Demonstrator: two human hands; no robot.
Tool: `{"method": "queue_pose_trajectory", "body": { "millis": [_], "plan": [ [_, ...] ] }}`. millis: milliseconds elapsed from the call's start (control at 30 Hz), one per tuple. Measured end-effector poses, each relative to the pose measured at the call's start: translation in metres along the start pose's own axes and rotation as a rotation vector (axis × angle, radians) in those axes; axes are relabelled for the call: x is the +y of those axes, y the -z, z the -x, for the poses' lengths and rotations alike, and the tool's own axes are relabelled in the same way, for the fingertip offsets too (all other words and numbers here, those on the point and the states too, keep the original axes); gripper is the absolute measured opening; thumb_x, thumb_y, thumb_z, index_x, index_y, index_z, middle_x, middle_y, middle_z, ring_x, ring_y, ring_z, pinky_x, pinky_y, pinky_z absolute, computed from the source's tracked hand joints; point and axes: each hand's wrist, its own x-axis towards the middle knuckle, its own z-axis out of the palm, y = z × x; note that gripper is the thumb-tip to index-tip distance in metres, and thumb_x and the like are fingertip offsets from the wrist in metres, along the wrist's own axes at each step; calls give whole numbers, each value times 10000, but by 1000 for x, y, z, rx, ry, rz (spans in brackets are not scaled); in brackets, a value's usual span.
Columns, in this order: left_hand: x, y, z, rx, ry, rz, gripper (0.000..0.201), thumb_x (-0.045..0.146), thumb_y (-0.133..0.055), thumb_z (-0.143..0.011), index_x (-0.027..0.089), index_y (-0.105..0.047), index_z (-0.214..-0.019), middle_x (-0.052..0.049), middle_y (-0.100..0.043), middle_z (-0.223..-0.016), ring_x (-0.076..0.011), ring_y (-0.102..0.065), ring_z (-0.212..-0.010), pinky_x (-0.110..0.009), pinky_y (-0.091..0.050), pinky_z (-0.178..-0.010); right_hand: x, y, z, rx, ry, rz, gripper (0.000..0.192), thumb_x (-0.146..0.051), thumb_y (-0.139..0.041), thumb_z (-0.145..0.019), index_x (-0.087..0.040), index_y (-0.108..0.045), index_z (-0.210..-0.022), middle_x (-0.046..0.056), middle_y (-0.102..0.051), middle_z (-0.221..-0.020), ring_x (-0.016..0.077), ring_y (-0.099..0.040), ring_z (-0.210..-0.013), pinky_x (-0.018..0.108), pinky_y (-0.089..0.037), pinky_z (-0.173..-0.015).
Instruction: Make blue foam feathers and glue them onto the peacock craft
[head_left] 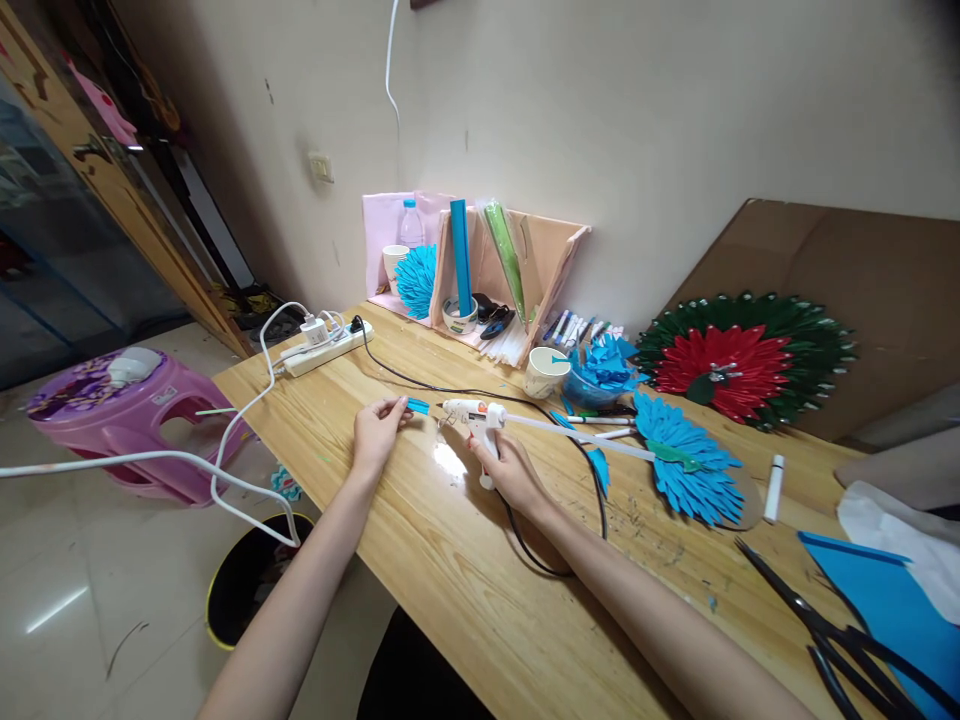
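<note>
Between the thumb and fingers of my left hand (pixel 379 432) is a small blue strip (pixel 418 406), pinched at one end. My right hand (pixel 510 468) wraps the handle of a white hot glue gun (pixel 471 412), whose nozzle points left toward the strip, a small distance apart from it. A long clear glue stick (pixel 577 434) sticks out of the back of the gun. Its far end passes over a blue layered paper piece (pixel 686 460) with a green part on it. The gun's black cord (pixel 427 386) curves across the wooden table.
Black scissors (pixel 814 620) and a blue sheet (pixel 874 610) lie front right. A paper cup (pixel 547 372) and a bowl of blue pieces (pixel 604 375) stand behind the gun. A power strip (pixel 330 347) sits at the left edge, above a pink stool (pixel 180 400). A red-green paper decoration (pixel 750 355) leans behind.
</note>
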Motion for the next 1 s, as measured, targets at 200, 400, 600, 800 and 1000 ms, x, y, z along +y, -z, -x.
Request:
{"method": "queue_pose_trajectory", "body": {
  "millis": [200, 400, 600, 800, 1000],
  "plan": [
    [-5, -1, -1, -19, -25, -14, 341, 395, -704, -609, 88, -653, -748, -77, -681, -659, -162, -656, -599, -244, -504, -589, -7, -12, -59, 189, 74, 172, 205, -318, -429, -834, -170, -561, -784, 57, -609, -777, 185, -543, -721, 267, -392, -661],
    [-5, -5, 7, -53, -87, -57, 342, 415, -695, -618, 102, -648, -749, -69, -689, -683, -157, -661, -613, -247, -511, -631, 0, -26, -91, 189, -34, 296, 193, -298, -444, -837, -150, -565, -858, 106, -607, -838, 229, -543, -813, 317, -399, -718],
    [4, -45, 44, -243, 40, 23, 434, 487, -728, -546, 108, -656, -745, -65, -681, -651, -167, -647, -605, -267, -524, -609, 7, 21, -20, 228, 141, 269, 204, -269, -418, -867, -155, -529, -995, 111, -562, -989, 228, -502, -951, 359, -400, -837],
    [13, -127, 81, -509, 168, 33, 416, 483, -753, -505, 115, -655, -673, -67, -664, -583, -161, -634, -574, -257, -509, -589, 30, 97, 82, 336, -3, 114, 196, -298, -450, -868, -174, -520, -1002, 74, -553, -938, 181, -541, -855, 320, -457, -751],
    [11, -186, 117, -758, 195, 1, 372, 468, -732, -552, 118, -633, -632, -57, -649, -571, -150, -613, -551, -249, -490, -558, 45, 128, 126, 454, -79, 69, 206, -332, -525, -838, -186, -529, -983, 59, -563, -922, 172, -558, -840, 324, -476, -764]
  ]
}}
